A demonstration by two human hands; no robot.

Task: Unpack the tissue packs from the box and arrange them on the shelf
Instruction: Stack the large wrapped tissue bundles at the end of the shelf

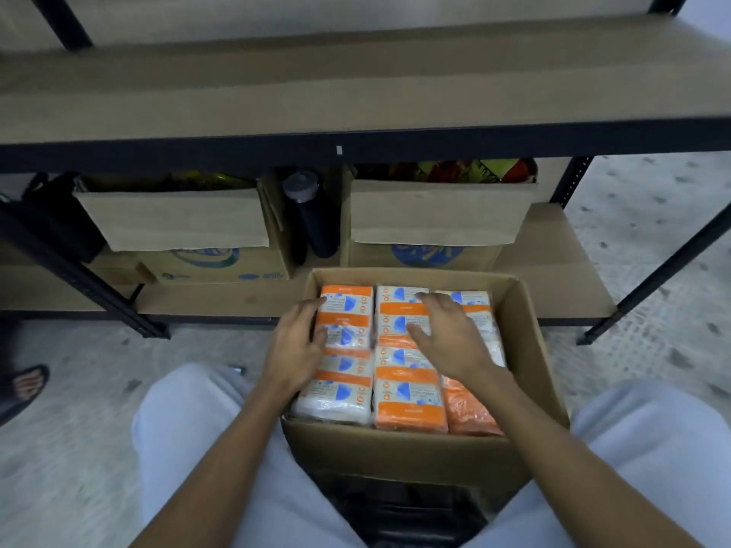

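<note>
Cardboard box holds tissue packs; hands atop

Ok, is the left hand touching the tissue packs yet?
Touching. Head view: the left hand rests on the leftmost tissue packs, thumb on their wrap.

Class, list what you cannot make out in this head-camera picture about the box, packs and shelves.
All head view:
1. Any layers below the top tissue packs: hidden by that layer and the box walls.
2. Pack faces under the right hand: covered by it.
3. Print on the packs: too small, blurred.
4. Contents of the lower-shelf boxes: shadowed by the upper shelf.
</note>
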